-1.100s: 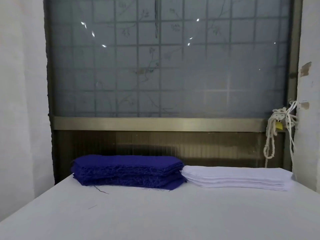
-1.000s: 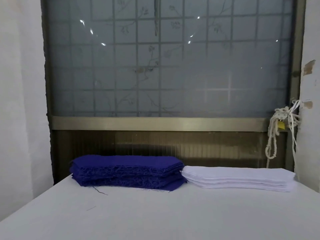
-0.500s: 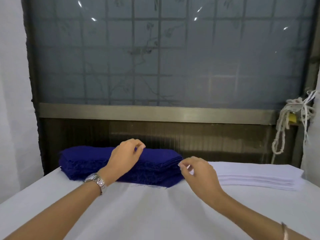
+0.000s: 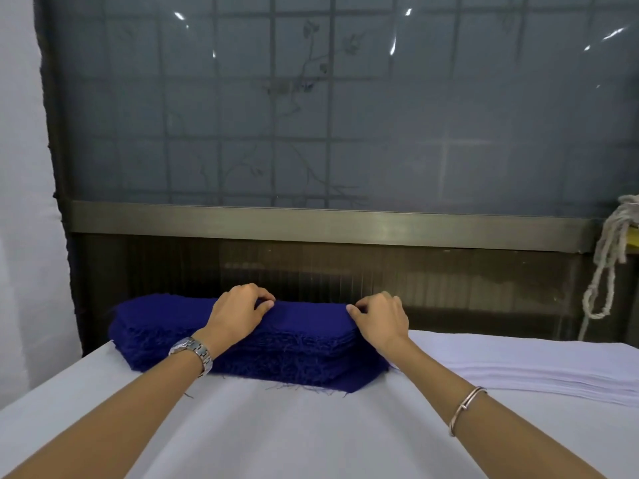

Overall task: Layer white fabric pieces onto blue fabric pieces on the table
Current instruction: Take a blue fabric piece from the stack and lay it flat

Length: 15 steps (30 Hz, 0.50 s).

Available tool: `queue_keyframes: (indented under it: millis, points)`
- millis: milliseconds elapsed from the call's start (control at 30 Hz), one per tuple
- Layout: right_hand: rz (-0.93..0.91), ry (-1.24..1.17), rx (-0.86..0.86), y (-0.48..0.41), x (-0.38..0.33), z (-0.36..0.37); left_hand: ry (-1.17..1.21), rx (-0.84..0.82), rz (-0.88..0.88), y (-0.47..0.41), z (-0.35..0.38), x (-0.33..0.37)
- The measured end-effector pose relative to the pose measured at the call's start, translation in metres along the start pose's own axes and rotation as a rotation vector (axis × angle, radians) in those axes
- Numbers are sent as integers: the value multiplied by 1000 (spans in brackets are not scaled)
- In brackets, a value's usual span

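Blue fabric stack: a thick pile of cut pieces with frayed edges is found at the far side of the table, left of centre. White fabric stack: a lower, flatter pile is found just beside it on the right, the two piles meeting at their near corners. No white piece is seen laid on a blue one.

Left hand: it is placed on top of the blue fabric stack near its middle, fingers curled at the far edge and the thumb closed against them on the top layer. Right hand: it is set at the right end of the same stack, fingers curled and the thumb tip pressed on the top edge. How many layers are pinched by either hand cannot be told.

A metal wristwatch is worn on the left wrist and a thin bangle on the right forearm.

Behind the table a frosted window with a grid is noted. A knotted rope is seen hanging at the right edge.
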State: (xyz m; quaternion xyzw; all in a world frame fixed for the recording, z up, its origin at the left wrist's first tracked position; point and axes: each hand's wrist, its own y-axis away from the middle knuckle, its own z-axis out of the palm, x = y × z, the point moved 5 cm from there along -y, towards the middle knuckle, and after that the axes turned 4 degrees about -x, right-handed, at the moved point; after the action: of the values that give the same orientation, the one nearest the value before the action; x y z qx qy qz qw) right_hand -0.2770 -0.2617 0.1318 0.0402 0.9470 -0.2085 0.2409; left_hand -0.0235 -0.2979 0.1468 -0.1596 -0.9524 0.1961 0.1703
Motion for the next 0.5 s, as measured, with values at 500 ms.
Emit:
queue_keyframes:
  millis: [500]
  points:
    - [-7,-42,96,-5,2,3,84,21,-59,-6,2,-31]
